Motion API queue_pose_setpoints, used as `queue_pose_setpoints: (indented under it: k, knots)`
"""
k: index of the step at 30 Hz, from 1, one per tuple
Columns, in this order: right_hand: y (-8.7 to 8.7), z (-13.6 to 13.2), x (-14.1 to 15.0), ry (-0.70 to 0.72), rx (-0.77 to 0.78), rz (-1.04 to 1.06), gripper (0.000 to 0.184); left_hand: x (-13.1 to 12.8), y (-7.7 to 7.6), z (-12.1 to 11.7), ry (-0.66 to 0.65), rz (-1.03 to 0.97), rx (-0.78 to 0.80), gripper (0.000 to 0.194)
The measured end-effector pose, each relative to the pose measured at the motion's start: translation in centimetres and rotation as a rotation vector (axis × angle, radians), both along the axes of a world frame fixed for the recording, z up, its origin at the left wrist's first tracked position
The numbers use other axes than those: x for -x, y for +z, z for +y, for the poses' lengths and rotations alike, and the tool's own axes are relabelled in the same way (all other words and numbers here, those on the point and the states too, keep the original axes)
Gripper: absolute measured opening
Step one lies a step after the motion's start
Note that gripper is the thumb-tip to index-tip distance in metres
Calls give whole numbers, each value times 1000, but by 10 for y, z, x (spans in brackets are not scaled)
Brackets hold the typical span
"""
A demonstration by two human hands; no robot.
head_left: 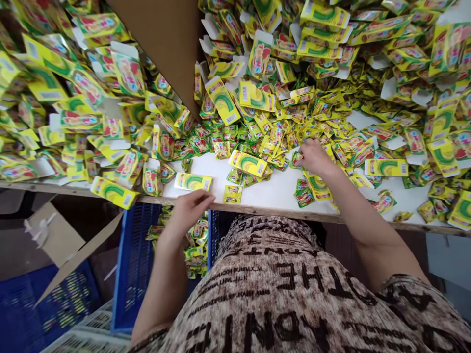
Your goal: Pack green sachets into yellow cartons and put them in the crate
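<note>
The left hand [191, 208] is left of centre in the frame, over the front edge of the white tabletop [274, 196]. Its fingers lie close together, their tips right by the lower edge of a yellow-and-green carton [193, 182] that lies flat on the table; whether they touch or grip it I cannot tell.

The right hand [315, 158] is right of centre, reaching in over the table with its fingers bent — the tips are at a small green sachet [295, 160], but whether they are clamped on it is unclear.

Between the hands, near the middle of the frame, a second yellow carton [248, 163] lies aslant on green sachets, with a yellow sachet [232, 194] just below and to its left. Below the right hand is a little cluster of green sachets [303, 193].

Behind the hands, a heap of loose sachets [283, 135] spreads toward the right, and cartons are piled across the upper right. More piled cartons [88, 88] fill the upper left, beside a brown cardboard panel [165, 44]. Below the table edge, at lower left, a blue plastic crate [127, 260] holds similar packets — partly hidden by the left forearm.
</note>
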State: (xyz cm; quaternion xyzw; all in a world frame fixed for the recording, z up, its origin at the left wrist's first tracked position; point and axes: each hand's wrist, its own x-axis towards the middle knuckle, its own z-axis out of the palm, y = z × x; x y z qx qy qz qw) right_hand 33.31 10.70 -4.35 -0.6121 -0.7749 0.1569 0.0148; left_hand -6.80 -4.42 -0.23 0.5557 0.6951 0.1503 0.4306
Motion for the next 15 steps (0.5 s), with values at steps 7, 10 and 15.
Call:
queue_pose_setpoints:
  k: [7,10,15]
  knots:
    - [5,-27,8,-41,99,151,34,-100,-52,87,415,-225,-187,57]
    - [7,-43,7,-90,45,319,18,-99,-53,88,420,-334,-263,42]
    - [11,-72,14,-408,243,1007,30,-106,-18,64,313,-742,-274,31]
